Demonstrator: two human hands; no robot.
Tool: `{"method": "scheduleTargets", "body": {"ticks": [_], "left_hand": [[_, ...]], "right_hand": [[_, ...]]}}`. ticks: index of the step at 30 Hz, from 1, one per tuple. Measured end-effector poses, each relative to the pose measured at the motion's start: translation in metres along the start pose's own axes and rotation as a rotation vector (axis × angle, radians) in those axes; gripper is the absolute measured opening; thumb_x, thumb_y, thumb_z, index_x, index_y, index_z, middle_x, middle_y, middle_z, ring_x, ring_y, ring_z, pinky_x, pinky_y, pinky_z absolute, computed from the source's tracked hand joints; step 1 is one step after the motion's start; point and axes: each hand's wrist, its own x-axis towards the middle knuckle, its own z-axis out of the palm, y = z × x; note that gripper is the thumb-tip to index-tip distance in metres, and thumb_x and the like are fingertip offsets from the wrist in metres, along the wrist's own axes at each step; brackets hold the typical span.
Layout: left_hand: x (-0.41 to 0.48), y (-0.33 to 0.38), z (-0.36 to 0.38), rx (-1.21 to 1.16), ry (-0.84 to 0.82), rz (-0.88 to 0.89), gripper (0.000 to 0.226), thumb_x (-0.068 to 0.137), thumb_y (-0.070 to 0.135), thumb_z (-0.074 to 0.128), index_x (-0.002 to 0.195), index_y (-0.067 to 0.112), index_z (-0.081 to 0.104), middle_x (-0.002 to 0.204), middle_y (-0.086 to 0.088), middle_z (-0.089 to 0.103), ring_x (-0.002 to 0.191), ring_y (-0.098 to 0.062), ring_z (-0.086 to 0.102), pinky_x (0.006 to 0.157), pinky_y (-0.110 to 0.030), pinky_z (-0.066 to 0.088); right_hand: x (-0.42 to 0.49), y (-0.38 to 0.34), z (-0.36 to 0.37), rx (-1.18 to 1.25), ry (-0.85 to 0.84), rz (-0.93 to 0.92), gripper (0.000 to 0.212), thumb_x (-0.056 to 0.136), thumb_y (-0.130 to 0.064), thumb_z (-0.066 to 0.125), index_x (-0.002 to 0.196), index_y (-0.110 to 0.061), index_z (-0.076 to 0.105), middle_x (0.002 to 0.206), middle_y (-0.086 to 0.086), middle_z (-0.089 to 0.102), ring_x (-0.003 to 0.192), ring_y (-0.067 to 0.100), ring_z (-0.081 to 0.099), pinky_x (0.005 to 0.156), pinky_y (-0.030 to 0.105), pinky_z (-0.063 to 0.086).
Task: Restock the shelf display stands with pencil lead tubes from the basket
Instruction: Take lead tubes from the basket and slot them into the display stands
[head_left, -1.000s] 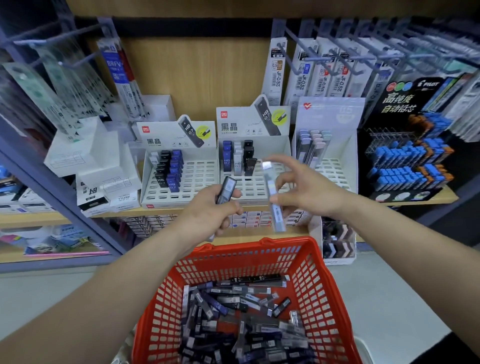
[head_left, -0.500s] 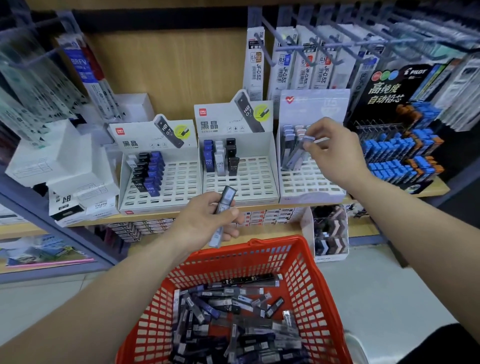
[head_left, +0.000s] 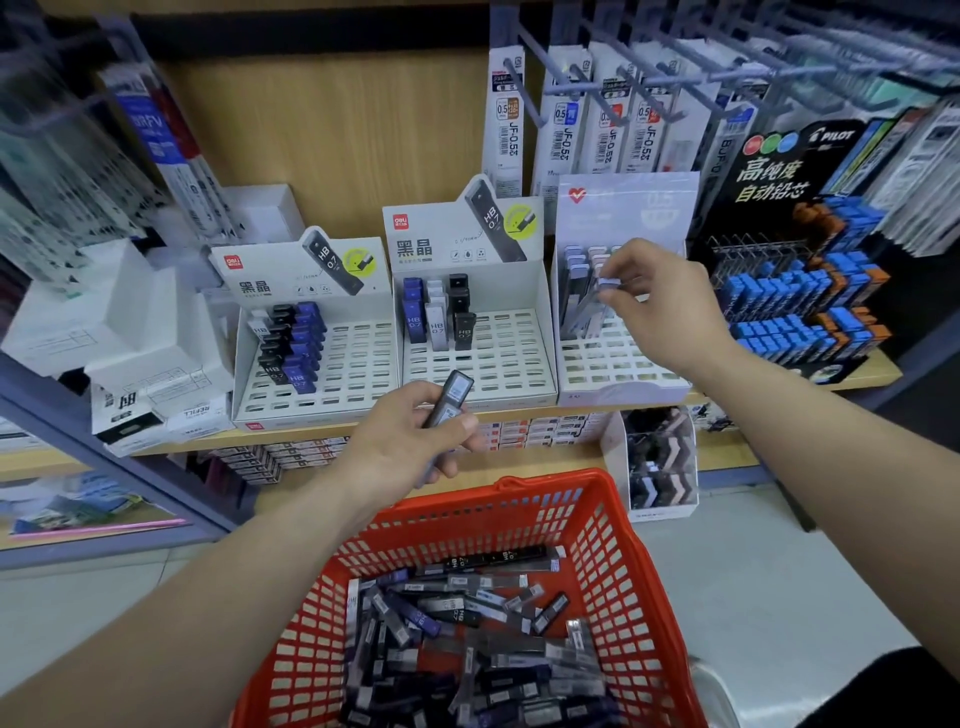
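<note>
Left hand: fingers and thumb curled round a dark lead tube, held tilted, white barcode label near its upper end. The hand sits in front of the shelf's front edge, above the far rim of the red basket.

Right hand: thumb and fingertips pinch the capped top of a pale tube. The tube slants, lower end down among the back rows of the right stand.

Basket: loose heap of lead tubes, dark, blue and clear; one reads "HB 0.7".

Stands, along the shelf's front edge:
- left stand: red "deli" badge, header "黑晶", picture of a tube marked "HB 0.7"; black and blue tubes fill its left columns
- middle stand: same "deli" header; blue, white and black tubes marked "HB 0.7" at back left
- right stand: pale header with a red heart logo; other print too faint to read

Towards the shelf's right end: black PILOT display, "高纯度 自动铅芯", holding blue and orange boxes. Above it, hanging refill packs read "JF-0.5"
</note>
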Motion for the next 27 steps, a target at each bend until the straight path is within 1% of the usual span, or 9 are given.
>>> {"method": "scheduleTargets", "body": {"ticks": [3,7,11,13,15,18,22,25,27], "left_hand": [[0.0,-0.001,-0.001,-0.002,0.011,0.003,0.018,0.097,0.02,0.068,0.11,0.011,0.062,0.089,-0.008,0.077,0.053,-0.013,0.057,0.047,-0.021,0.044],[0.0,-0.002,-0.002,-0.014,0.01,0.003,0.016,0.096,0.018,0.069,0.108,0.011,0.063,0.09,-0.009,0.077,0.054,-0.014,0.058,0.047,-0.02,0.044],[-0.001,-0.002,-0.001,-0.007,0.011,0.003,0.015,0.096,0.018,0.069,0.108,0.011,0.063,0.091,-0.009,0.077,0.055,-0.014,0.059,0.049,-0.021,0.045],[-0.001,-0.002,0.0,0.001,0.01,0.008,0.015,0.096,0.018,0.069,0.108,0.011,0.064,0.092,-0.009,0.077,0.056,-0.014,0.059,0.051,-0.022,0.045],[-0.002,-0.002,0.0,-0.002,0.007,0.012,0.014,0.096,0.018,0.069,0.107,0.011,0.065,0.092,-0.008,0.077,0.057,-0.013,0.06,0.053,-0.023,0.047],[-0.001,-0.003,-0.001,-0.033,0.019,0.008,0.014,0.094,0.017,0.071,0.106,0.011,0.067,0.095,-0.008,0.076,0.057,-0.011,0.06,0.054,-0.023,0.049],[-0.001,-0.002,-0.002,-0.049,0.05,0.011,0.015,0.092,0.017,0.073,0.106,0.012,0.07,0.093,-0.009,0.071,0.056,-0.009,0.061,0.051,-0.021,0.05],[-0.002,-0.002,-0.002,-0.039,0.059,0.013,0.018,0.092,0.019,0.074,0.108,0.011,0.071,0.091,-0.009,0.071,0.056,-0.009,0.062,0.052,-0.021,0.051],[-0.003,-0.002,-0.002,-0.04,0.071,0.019,0.019,0.091,0.019,0.075,0.108,0.011,0.072,0.092,-0.009,0.072,0.057,-0.01,0.062,0.053,-0.021,0.052]], "right_hand": [[0.0,0.001,-0.001,-0.014,-0.004,-0.021,0.009,0.094,-0.012,0.069,0.099,-0.017,0.063,0.086,-0.01,0.063,0.08,0.0,0.062,0.072,0.013,0.045],[0.001,0.002,0.002,-0.058,0.014,-0.039,0.009,0.097,-0.016,0.064,0.105,-0.017,0.069,0.093,-0.004,0.064,0.08,0.013,0.063,0.075,0.022,0.047],[0.006,0.003,0.008,-0.259,0.031,-0.121,0.014,0.097,-0.021,0.064,0.108,-0.02,0.073,0.107,-0.001,0.062,0.08,0.01,0.057,0.074,0.034,0.05],[0.008,0.004,0.01,-0.341,0.041,-0.126,0.017,0.098,-0.025,0.062,0.111,-0.022,0.073,0.111,0.001,0.06,0.087,0.017,0.06,0.072,0.039,0.052],[0.011,0.005,0.012,-0.377,0.055,-0.111,0.02,0.099,-0.027,0.06,0.114,-0.023,0.073,0.114,0.002,0.059,0.094,0.025,0.06,0.07,0.04,0.051],[0.012,0.007,0.015,-0.402,0.049,-0.119,0.024,0.099,-0.026,0.06,0.119,-0.023,0.072,0.114,0.005,0.058,0.1,0.029,0.059,0.068,0.039,0.051],[0.01,0.011,0.019,-0.441,-0.004,-0.137,0.03,0.096,-0.026,0.064,0.125,-0.022,0.071,0.119,0.009,0.054,0.104,0.032,0.058,0.07,0.032,0.04],[0.009,0.008,0.016,-0.431,-0.031,-0.111,0.033,0.096,-0.028,0.063,0.129,-0.023,0.068,0.123,0.009,0.052,0.109,0.031,0.057,0.075,0.035,0.045],[0.004,0.0,0.014,-0.411,-0.021,-0.101,0.037,0.096,-0.027,0.063,0.132,-0.023,0.065,0.121,0.007,0.053,0.108,0.03,0.057,0.077,0.037,0.049]]}}
